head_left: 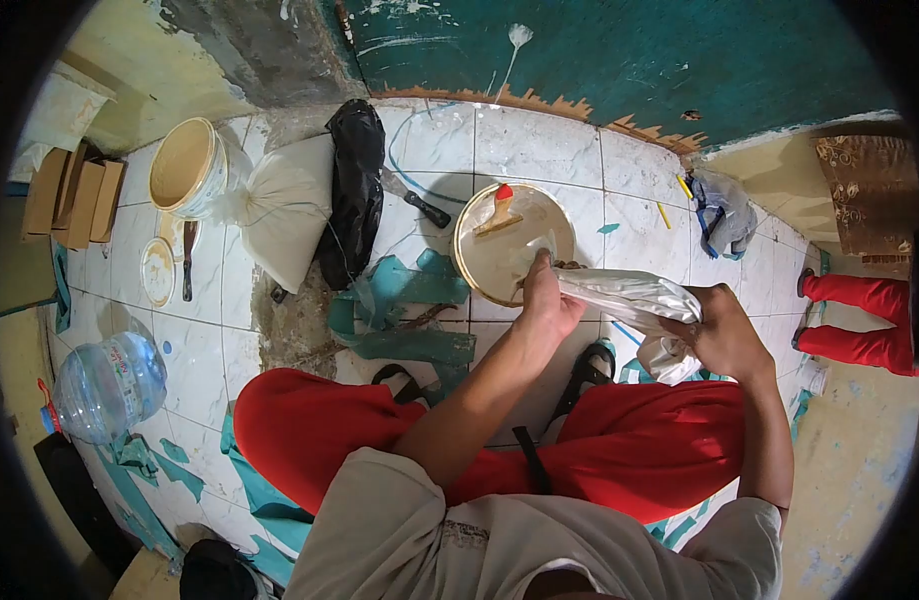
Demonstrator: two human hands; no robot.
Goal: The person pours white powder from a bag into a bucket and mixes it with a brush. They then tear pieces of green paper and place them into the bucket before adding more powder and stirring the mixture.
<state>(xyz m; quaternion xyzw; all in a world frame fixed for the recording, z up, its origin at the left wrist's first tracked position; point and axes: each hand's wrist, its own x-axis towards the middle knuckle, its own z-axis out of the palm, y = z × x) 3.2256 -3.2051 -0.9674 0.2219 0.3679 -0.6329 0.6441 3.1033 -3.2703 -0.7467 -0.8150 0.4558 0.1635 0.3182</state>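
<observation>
A white plastic bag stretches between my two hands. My left hand is closed on its narrow end, just over the near rim of a round bucket. My right hand is wrapped round the bag's other end, and a crumpled part hangs below it. Inside the bucket is a pale, creamy mix. A wide tool with a wooden handle and a red tip rests in the bucket against its far side; its working edge is partly hidden.
Left of the bucket are a black-handled tool, a black bag, a tied white sack and another bucket. A large water bottle lies further left. Teal scraps litter the tiles. A clear plastic bag lies right.
</observation>
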